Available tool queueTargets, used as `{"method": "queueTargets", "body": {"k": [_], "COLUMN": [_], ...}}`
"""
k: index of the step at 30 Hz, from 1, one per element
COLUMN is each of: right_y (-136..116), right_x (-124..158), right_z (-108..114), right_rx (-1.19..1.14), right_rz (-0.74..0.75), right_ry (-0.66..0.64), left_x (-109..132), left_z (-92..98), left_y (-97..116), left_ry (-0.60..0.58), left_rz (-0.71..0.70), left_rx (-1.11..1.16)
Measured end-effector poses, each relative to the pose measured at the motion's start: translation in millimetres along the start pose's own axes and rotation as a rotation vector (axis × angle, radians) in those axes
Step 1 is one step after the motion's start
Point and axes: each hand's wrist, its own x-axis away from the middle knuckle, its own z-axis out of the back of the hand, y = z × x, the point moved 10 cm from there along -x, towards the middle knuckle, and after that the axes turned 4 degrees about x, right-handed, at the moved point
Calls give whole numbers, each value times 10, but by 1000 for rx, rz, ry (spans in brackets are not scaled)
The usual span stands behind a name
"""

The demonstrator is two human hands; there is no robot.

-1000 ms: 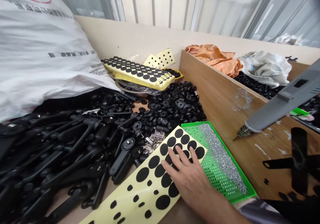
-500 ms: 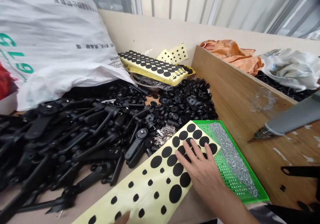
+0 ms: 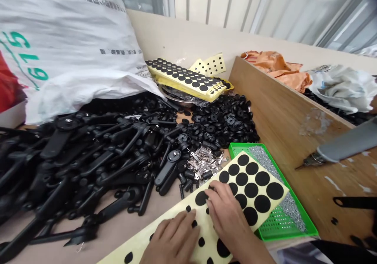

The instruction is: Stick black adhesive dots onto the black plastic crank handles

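Left hand [image 3: 172, 240] flat on yellow sheet [image 3: 259, 189] of black rubber dots, fingers [image 3: 188, 220] released. Right hand [image 3: 225, 213] on same sheet, fingers [image 3: 213, 195] just beside one dot [image 3: 202, 198]; I cannot tell if they pinch it. Sheet lies on tabletop [image 3: 166, 203], overlapping green tray [image 3: 282, 232] of screws [image 3: 290, 205]. Steel clips [image 3: 203, 162] just past sheet; black handles [image 3: 88, 165] heaped left, black discs [image 3: 224, 122] beyond. Wood board [image 3: 279, 114] right of tray; white sack [image 3: 67, 52] far left.
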Motion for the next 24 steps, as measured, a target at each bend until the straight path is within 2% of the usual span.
{"method": "queueTargets", "body": {"k": [3,6,9,13,17,24], "right_y": [60,68,60,79,64,48], "right_x": [-36,-59,-59,-41,-32,-52], "right_z": [18,-4,21,35,-8,-37], "right_rx": [36,4,-78,-155,-68,2], "right_rz": [-18,-21,-19,-33,-33,-71], "right_ry": [77,50,16,12,33,23], "left_x": [-240,-357,-387,-464,-532,-514], "left_z": [25,-14,-32,-151,-214,-199], "left_y": [-76,-81,-52,-93,-133,-116], "left_ry": [-18,-118,-150,-212,-226,-191], "left_rz": [80,110,97,141,181,162], "left_rx": [48,41,33,36,30,5]}}
